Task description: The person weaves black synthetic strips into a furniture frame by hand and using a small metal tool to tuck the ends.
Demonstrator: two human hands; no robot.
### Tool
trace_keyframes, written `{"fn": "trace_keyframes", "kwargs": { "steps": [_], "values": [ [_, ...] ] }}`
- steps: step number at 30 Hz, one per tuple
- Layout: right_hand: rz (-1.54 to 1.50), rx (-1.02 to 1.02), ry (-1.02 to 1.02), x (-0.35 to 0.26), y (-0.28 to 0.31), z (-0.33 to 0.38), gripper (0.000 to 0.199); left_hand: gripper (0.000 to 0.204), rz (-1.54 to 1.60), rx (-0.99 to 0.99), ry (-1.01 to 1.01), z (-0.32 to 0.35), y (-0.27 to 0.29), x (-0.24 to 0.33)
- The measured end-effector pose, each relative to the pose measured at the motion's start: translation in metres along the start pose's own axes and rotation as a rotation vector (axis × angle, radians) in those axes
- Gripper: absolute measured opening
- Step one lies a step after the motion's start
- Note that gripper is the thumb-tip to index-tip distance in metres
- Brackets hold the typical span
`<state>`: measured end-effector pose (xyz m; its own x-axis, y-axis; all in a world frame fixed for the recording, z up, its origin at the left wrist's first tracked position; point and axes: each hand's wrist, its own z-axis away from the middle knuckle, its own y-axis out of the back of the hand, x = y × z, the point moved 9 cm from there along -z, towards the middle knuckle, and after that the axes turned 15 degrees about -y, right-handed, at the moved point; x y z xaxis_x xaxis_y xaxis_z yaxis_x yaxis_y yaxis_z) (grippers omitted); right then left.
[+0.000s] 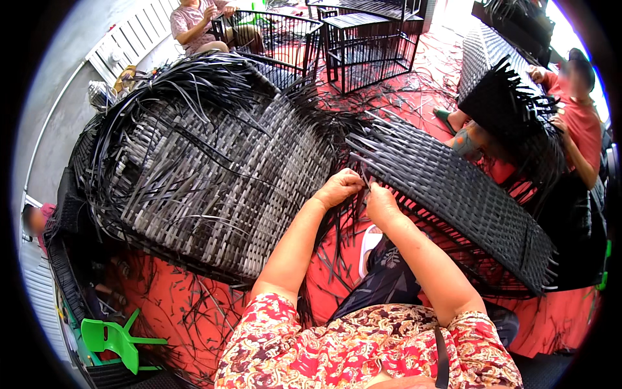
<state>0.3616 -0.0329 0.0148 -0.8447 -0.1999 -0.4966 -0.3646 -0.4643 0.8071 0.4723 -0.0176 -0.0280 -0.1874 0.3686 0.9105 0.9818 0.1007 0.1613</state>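
A dark grey woven wicker panel (453,188) on a black frame slants away to my right, loose strip ends sticking out at its near left corner. Both of my hands meet at that corner. My left hand (341,188) is closed in a pinch on a thin black strip. Close beside it, my right hand (382,206) is closed too, and a small thin thing shows at its fingertips, too small to name. To my left lies a large woven wicker piece (240,175) in grey and black, with long loose black strips (201,78) bunched along its far edge.
Strip scraps litter the red floor (188,311). A green plastic chair (116,340) is at lower left. Black frames (372,48) stand at the back. A person (576,123) at right handles another woven piece (502,94); a second person (194,26) sits at the back.
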Motion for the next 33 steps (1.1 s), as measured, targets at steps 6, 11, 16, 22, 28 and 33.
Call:
{"fn": "trace_keyframes", "kwargs": {
  "steps": [6, 11, 16, 22, 28, 33],
  "values": [
    [0.187, 0.031, 0.042, 0.003, 0.004, -0.012, 0.020, 0.009, -0.055, -0.074, -0.039, -0.011, -0.009, 0.007],
    [0.194, 0.083, 0.102, 0.009, 0.011, -0.013, 0.015, 0.020, -0.373, -0.161, -0.162, -0.017, -0.003, 0.018],
    [0.109, 0.203, 0.161, 0.005, 0.033, 0.006, 0.014, 0.016, -0.482, -0.187, 0.005, 0.003, 0.048, 0.016],
    [-0.003, 0.192, 0.186, 0.007, 0.070, 0.016, 0.024, 0.015, -0.417, -0.119, -0.022, -0.027, 0.042, 0.042],
    [0.009, 0.133, 0.194, 0.010, 0.087, 0.008, 0.024, 0.013, -0.327, -0.079, 0.138, -0.031, 0.045, 0.026],
    [-0.544, -0.342, -0.001, 0.027, 0.069, 0.001, 0.019, 0.014, -0.355, -0.210, 0.106, -0.044, 0.040, 0.041]
  ]
}}
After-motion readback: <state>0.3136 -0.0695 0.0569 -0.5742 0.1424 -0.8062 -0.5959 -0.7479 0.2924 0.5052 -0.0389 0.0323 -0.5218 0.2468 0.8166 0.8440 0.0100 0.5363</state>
